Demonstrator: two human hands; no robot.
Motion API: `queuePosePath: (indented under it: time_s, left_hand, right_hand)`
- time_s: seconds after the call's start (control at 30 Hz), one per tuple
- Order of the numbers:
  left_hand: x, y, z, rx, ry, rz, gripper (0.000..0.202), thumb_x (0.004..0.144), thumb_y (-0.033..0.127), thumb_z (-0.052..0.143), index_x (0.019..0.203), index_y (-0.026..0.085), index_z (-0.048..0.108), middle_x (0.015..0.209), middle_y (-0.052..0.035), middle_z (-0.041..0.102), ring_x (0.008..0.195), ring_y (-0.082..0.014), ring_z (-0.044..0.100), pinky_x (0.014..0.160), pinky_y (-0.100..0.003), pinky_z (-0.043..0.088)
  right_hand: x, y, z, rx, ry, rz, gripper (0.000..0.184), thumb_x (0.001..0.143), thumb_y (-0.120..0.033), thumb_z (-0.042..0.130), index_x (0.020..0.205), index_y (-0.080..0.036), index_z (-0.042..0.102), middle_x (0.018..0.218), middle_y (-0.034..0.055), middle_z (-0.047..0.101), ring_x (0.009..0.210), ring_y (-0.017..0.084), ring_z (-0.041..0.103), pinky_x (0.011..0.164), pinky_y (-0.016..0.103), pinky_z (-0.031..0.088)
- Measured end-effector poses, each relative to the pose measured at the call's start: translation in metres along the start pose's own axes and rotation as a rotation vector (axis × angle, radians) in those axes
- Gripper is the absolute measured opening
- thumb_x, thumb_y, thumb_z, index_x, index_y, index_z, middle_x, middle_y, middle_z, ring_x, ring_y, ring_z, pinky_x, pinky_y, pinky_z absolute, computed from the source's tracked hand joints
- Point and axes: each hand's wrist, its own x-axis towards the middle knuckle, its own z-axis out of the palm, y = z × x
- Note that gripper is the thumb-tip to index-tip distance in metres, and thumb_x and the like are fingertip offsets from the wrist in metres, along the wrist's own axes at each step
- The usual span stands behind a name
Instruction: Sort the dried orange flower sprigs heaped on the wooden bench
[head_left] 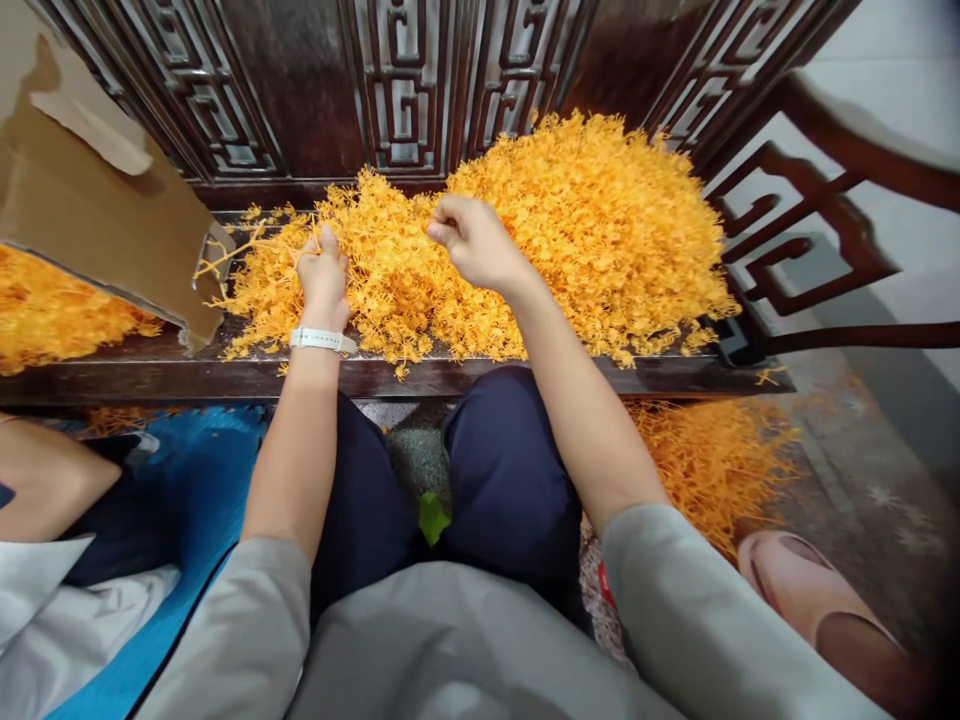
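At the far left, a heap of orange pieces (67, 310) is partly covered by a cardboard box (97, 190), which is stood on a dark wooden bench (442, 378); below, a co-worker's bent arm (56, 480) is seen beside a blue plastic surface (202, 465). Next, a branched orange sprig (234, 255) is held by the left hand (324, 275), its fingers mostly closed about the stem end; a white watch strap (322, 340) is worn on that wrist. The bench top is covered by the orange pile (600, 230), which is spread low around the left hand and mounded higher to the right, against carved panels (405, 90). Over its middle the right hand (474, 240) is held with fingers curled in and thumb drawn close; whether anything small is pinched there cannot be told. Further right, loose orange stems (712, 460) are strewn on the floor, near a pink shoe (802, 580), and the bench end is bounded by a carved armrest (862, 235).
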Motion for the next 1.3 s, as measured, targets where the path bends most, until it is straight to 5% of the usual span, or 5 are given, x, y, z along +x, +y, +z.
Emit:
queuePosePath:
  time_s: [0.23,0.57,0.77,1.07,1.3]
  left_hand:
    - [0.014,-0.01,-0.005,-0.06,0.226,-0.097,0.041,0.103,0.04,0.069,0.079,0.023,0.041,0.059,0.01,0.036,0.044,-0.0046,0.028,0.043,-0.02,0.023]
    - [-0.033,0.008,0.019,-0.128,-0.058,-0.111,0.036,0.101,0.042,0.072,0.083,0.023,0.048,0.056,0.0082,0.045,0.044,-0.0062,0.036,0.044,-0.02,0.03]
    - [-0.057,0.003,0.037,-0.292,-0.139,-0.17,0.035,0.094,0.04,0.081,0.09,0.023,0.051,0.069,0.005,0.06,0.053,-0.0075,0.052,0.054,-0.02,0.041]
    - [-0.071,0.005,0.043,0.028,-0.221,-0.025,0.016,0.086,0.02,0.074,0.074,0.02,0.064,0.063,0.0045,0.047,0.049,-0.0082,0.041,0.043,-0.021,0.031]
    - [-0.082,0.001,0.042,0.226,-0.511,0.222,0.043,0.088,0.053,0.079,0.064,0.019,0.071,0.052,0.0046,0.03,0.05,-0.0094,0.026,0.047,-0.024,0.018]
  right_hand:
    - [-0.025,-0.093,-0.033,0.454,0.274,-0.235,0.022,0.107,-0.046,0.056,0.095,-0.028,0.053,0.091,0.0023,0.056,0.07,0.014,0.054,0.067,0.032,0.054]
    - [0.002,0.05,-0.006,0.207,0.268,0.294,0.035,0.105,-0.047,0.053,0.129,-0.022,0.059,0.128,0.0162,0.063,0.112,0.024,0.062,0.083,0.041,0.056]
    - [-0.009,-0.005,0.01,0.605,-0.051,0.501,0.049,0.092,-0.062,0.073,0.117,-0.021,0.065,0.11,0.014,0.067,0.097,0.025,0.064,0.075,0.04,0.061]
    - [0.01,-0.007,0.033,0.694,0.337,0.484,0.068,0.089,-0.088,0.056,0.115,-0.025,0.059,0.089,0.0028,0.059,0.07,0.014,0.06,0.064,0.029,0.053]
    - [0.011,0.001,0.035,0.586,0.365,0.448,0.073,0.085,-0.095,0.051,0.107,-0.025,0.055,0.083,0.0016,0.056,0.069,0.015,0.055,0.062,0.031,0.049]
